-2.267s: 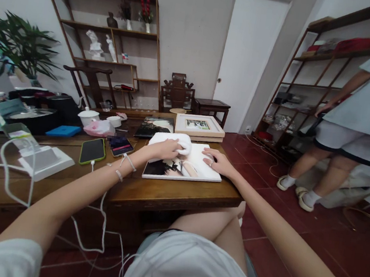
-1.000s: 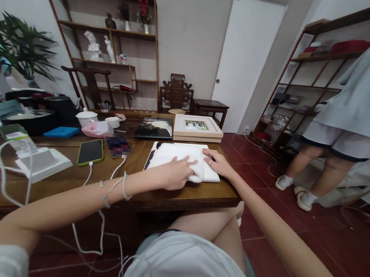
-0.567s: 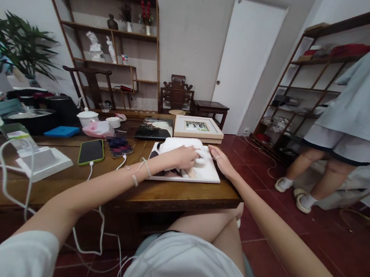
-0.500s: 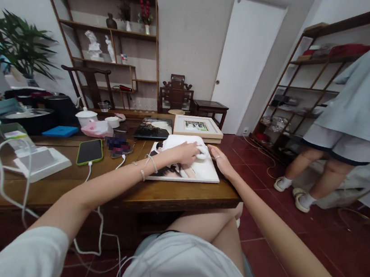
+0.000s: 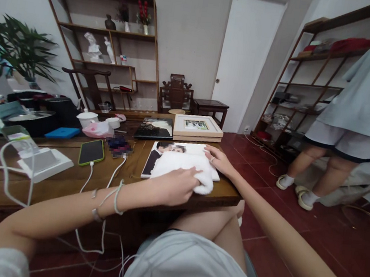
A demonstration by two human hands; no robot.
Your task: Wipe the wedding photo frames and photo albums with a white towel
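A flat photo panel [image 5: 156, 153] lies near the front right corner of a dark wooden table [image 5: 164, 195]. My left hand [image 5: 174, 184] presses a white cloth [image 5: 188, 166] onto the panel's near edge, fingers closed on the cloth. My right hand [image 5: 218, 159] rests flat on the panel's right side with fingers stretched out, a ring on one finger.
Behind the panel lie a dark photo print [image 5: 155, 128] and a light framed picture [image 5: 197, 127]. A green-cased phone [image 5: 92, 151] on a white cable, a white box [image 5: 43, 163] and teaware sit to the left. Another person [image 5: 353, 124] stands at the right shelves.
My left hand has drawn the white cloth from the panel's far part toward me to its near edge. My right hand has stayed on the panel's right side.
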